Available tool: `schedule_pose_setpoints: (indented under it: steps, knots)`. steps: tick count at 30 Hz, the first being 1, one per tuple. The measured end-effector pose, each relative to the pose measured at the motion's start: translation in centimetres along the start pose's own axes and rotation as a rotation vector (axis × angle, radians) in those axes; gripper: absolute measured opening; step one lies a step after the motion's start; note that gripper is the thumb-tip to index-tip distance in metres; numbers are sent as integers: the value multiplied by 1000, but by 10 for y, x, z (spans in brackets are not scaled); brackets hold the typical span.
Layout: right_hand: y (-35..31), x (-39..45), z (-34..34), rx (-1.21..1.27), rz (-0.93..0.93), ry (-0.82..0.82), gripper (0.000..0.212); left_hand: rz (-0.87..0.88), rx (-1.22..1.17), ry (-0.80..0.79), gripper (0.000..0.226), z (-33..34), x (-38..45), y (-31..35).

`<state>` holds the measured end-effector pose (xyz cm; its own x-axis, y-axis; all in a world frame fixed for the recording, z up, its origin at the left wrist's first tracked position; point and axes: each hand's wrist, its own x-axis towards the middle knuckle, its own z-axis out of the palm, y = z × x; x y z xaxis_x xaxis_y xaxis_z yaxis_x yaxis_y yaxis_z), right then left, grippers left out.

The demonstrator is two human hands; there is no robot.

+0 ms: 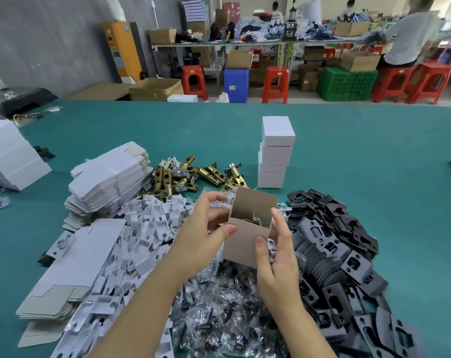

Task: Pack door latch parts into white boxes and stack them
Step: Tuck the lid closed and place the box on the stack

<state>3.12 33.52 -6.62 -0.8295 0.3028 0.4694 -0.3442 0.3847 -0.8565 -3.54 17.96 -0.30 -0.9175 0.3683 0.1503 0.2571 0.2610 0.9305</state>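
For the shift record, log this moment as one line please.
phase: packing | left hand: holds open box | right hand: holds same box | box: open, parts inside | stack of white boxes: behind, on table

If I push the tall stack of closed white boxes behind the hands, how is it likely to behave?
The stack of white boxes will probably tip rather than slide: it is tall and narrow, and its layers already sit slightly offset. The green table cover looks like cloth, so the bottom box may catch. The boxes likely hold metal latch parts, so a fall could be heavy.
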Motion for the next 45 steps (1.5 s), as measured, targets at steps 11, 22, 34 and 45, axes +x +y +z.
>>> schedule_pose_setpoints:
  steps: [11, 22, 34, 45]
  knots:
    - [8, 0, -3, 16, 38, -11, 36, 92, 66, 1, 47, 3, -4, 2]
    - [5, 2, -3, 10, 38, -40, 40, 190, 163, 104, 20, 3, -1, 9]
    - [6, 2, -3, 58, 63, 24, 34, -61, -104, -9, 44, 9, 15, 21]
    - [2, 2, -3, 137, 112, 19, 27, -14, -137, -133, 48, 0, 11, 23]
